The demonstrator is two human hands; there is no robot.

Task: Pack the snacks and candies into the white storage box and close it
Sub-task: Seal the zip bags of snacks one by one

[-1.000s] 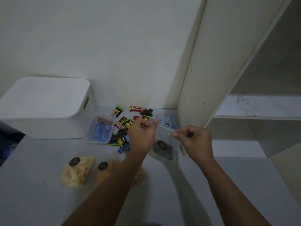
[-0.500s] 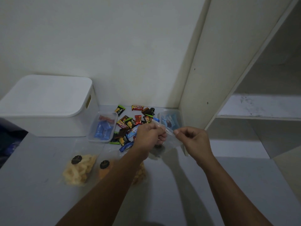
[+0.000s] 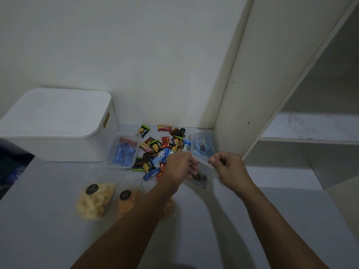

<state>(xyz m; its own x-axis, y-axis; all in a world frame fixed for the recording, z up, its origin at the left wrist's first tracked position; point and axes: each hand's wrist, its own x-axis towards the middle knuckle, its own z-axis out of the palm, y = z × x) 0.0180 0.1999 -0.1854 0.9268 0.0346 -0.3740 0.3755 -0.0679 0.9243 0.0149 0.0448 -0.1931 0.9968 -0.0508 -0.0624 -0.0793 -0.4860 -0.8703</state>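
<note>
My left hand [image 3: 177, 167] and my right hand [image 3: 228, 167] both pinch the top edge of a clear plastic bag [image 3: 203, 171] with a dark round sticker, held just above the grey table. The white storage box [image 3: 56, 123] stands at the back left with its lid on. A heap of small wrapped candies [image 3: 159, 148] lies between two clear tubs: the left tub [image 3: 124, 151] holds blue packets, the right tub [image 3: 204, 144] holds blue wrappers. Two clear snack bags lie at front left, a pale yellow one [image 3: 95, 200] and an orange one [image 3: 128, 200].
A cream shelf unit [image 3: 252, 84] rises at the right, with open shelves [image 3: 310, 129] beyond it. A white wall closes the back. My left forearm covers part of another snack bag [image 3: 170, 208]. Dark items lie off the table's left edge [image 3: 11, 171].
The bag's top has been drawn tighter between my hands, and my left hand has closed over more of it. The bag hangs lower and more hidden than one second ago.
</note>
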